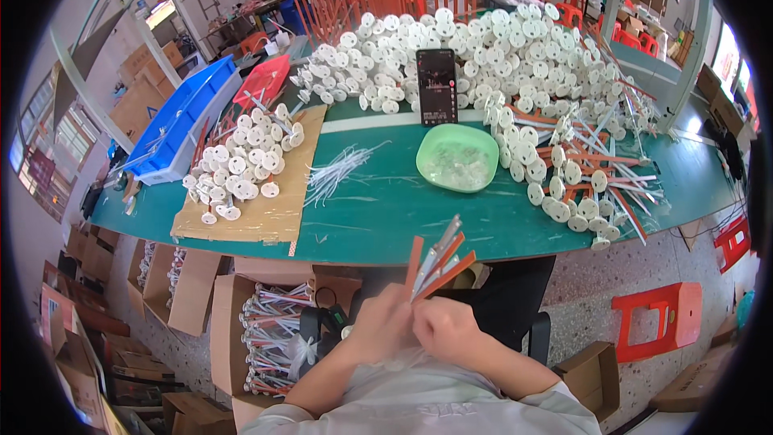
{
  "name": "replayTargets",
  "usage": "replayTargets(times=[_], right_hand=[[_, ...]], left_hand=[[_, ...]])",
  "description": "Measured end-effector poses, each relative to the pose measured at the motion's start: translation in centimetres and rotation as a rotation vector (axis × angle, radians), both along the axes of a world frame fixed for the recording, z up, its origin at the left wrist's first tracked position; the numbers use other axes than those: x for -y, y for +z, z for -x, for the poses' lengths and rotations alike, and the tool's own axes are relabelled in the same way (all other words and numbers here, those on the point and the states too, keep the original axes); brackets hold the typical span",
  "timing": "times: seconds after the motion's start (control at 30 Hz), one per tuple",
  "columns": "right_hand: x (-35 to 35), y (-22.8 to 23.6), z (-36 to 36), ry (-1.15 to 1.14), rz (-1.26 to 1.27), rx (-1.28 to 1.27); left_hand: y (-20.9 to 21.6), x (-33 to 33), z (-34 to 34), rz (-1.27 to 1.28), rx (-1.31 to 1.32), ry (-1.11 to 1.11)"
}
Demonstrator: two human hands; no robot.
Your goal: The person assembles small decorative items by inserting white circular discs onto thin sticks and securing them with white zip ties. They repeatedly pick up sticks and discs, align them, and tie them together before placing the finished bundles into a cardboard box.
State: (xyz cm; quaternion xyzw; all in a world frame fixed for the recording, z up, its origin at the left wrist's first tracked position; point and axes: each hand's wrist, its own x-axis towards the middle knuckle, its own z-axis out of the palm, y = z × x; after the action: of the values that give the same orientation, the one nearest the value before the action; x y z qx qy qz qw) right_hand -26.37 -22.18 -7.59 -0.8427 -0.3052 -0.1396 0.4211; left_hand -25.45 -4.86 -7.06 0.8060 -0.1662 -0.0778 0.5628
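Note:
Close to my body, below the table's front edge, my left hand (pixel 383 325) and my right hand (pixel 449 327) are closed side by side around a bundle of flat orange and silver strips (pixel 439 264). The strips fan upward out of my fists, and their lower ends are hidden by my hands. Ahead on the green table lies a loose bunch of thin white ties (pixel 341 169). A light green bowl (pixel 424 171) of small clear pieces stands right of them. Behind it a phone (pixel 437 89) leans upright against a heap of white round-headed pieces (pixel 475 44).
On the left, a cardboard sheet (pixel 266 225) bears more round-headed pieces (pixel 241 163), beside a blue bin (pixel 181 117) and a red tray (pixel 262 79). More strips spread along the table's right side. Below stand a carton (pixel 229 330) of bundles and a red stool (pixel 660 321).

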Motion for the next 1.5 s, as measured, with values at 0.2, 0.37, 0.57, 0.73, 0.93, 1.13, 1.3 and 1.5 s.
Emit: replayTargets(times=[0.2,0.37,0.57,0.73,0.93,1.13,1.3,1.5], right_hand=[[-0.2,-1.0,0.8,-0.103,-0.499,-0.528],[0.7,-1.8,0.3,0.303,-1.301,-1.340],[0.0,-1.0,-0.5,-0.096,-0.271,0.315],[0.4,-1.9,-1.4,-0.068,-0.230,0.613],[-0.2,-2.0,-0.5,-0.158,-0.316,0.366],[0.9,-0.2,0.8,0.081,-0.853,-0.941],[-2.1,4.1,-1.5,0.388,-1.046,-1.326],[-12.5,6.7,-6.2,0.533,-0.590,-1.055]], left_hand=[[2.0,0.1,0.7,-0.072,-0.240,-0.022],[0.1,-0.1,0.8,-0.127,0.130,-0.202],[0.4,0.2,0.4,-0.044,0.000,-0.020],[0.3,0.1,0.2,-0.010,-0.087,-0.043],[-0.1,0.3,-0.1,-0.018,0.059,-0.086],[2.6,0.1,-0.1,-0.099,0.488,-0.202],[4.1,-3.1,0.3,0.035,0.315,-0.161],[2.1,-13.4,2.0,0.495,0.246,0.348]])
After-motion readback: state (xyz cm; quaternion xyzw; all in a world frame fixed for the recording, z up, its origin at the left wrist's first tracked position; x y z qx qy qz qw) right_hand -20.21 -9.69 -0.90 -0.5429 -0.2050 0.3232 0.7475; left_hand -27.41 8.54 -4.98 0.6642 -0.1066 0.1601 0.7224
